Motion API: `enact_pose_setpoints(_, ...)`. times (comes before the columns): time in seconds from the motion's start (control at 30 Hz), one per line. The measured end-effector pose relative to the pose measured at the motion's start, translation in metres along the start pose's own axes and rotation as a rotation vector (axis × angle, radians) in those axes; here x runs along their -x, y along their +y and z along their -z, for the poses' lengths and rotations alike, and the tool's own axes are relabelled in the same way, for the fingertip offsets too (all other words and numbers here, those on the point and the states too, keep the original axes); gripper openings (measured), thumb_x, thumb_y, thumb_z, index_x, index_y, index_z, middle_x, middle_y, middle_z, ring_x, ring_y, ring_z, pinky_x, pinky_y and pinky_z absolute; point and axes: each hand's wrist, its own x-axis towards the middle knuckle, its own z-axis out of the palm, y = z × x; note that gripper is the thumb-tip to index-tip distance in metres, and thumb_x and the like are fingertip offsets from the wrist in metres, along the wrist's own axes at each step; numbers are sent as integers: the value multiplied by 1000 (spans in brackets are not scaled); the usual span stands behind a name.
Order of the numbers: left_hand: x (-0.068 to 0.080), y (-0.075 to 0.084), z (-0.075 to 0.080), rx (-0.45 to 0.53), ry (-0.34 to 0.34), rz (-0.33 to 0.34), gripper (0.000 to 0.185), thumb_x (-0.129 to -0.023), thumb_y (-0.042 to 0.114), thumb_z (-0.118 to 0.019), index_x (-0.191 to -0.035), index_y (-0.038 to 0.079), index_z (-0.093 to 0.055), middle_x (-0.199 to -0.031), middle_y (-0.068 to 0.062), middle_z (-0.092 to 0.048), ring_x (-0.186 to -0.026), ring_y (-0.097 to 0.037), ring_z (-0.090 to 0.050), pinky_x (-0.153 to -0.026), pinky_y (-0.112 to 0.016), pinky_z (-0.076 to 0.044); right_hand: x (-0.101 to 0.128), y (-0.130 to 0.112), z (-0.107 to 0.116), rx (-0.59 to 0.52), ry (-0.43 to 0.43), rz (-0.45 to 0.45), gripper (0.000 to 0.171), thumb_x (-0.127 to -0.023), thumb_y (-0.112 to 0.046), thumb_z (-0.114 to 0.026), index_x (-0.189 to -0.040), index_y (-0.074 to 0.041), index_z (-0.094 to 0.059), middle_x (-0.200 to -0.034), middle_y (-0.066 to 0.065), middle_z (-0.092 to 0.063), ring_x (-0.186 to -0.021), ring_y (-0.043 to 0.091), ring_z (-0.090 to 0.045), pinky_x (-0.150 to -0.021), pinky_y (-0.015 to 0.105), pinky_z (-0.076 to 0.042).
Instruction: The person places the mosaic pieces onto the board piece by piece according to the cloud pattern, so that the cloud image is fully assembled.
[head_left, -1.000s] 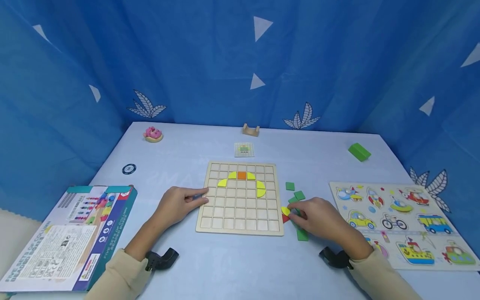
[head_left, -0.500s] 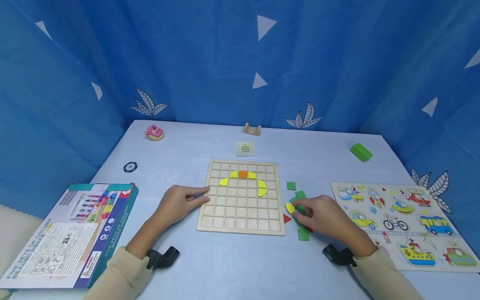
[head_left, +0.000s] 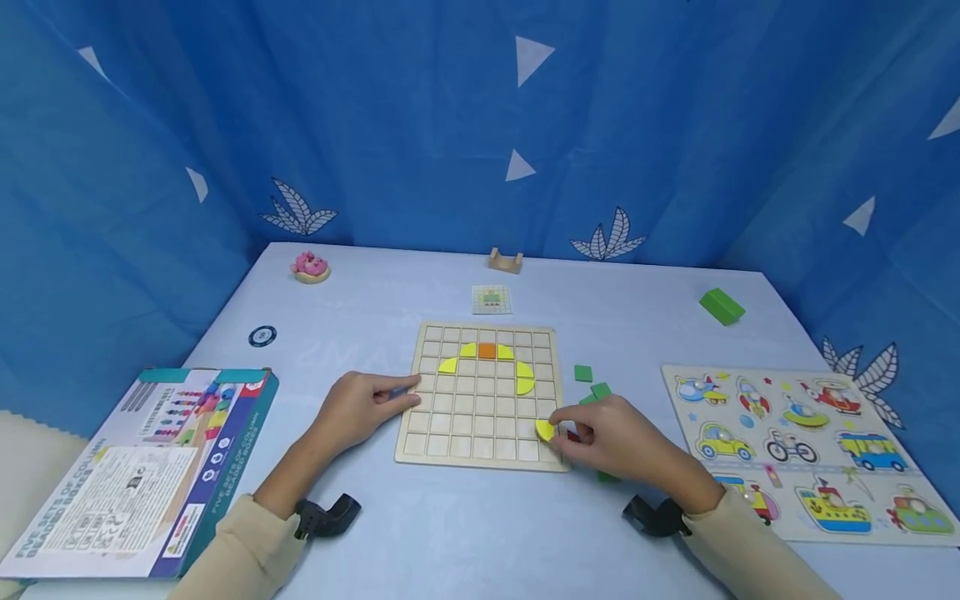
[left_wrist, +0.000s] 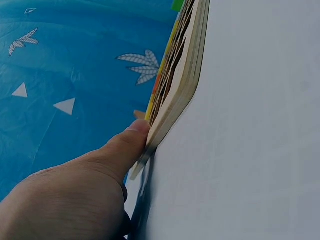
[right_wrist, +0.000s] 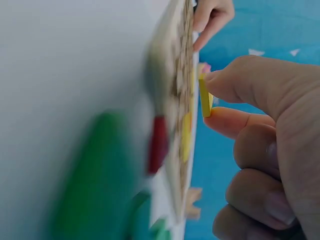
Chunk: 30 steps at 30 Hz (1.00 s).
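I am seeing the yellow piece (head_left: 545, 430) pinched between thumb and forefinger of the right hand (head_left: 611, 437), and it is hovering just over the grid board (head_left: 484, 395) at its lower right corner, held on edge. The empty squares are lying up and to the left of this hand. The left hand (head_left: 358, 407) is pressing its relaxed fingers on the board's left edge. Green tiles (head_left: 592, 383) are lying on the counter (head_left: 630, 308) beside.
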Motion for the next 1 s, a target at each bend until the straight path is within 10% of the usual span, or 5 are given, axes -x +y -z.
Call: enact_pose_setpoints(1.0,1,-1,-1,0,1,-24,37,-89,40,-80,-123,24,-77,-50,12,-43,-48,-8,-36,-49,-27,-30,-128,-50,-28,182,-53,167,23,-94,-30,-72,-111,-16,-80,-51,-14,-47,-47,2,-42,-49,21,-34)
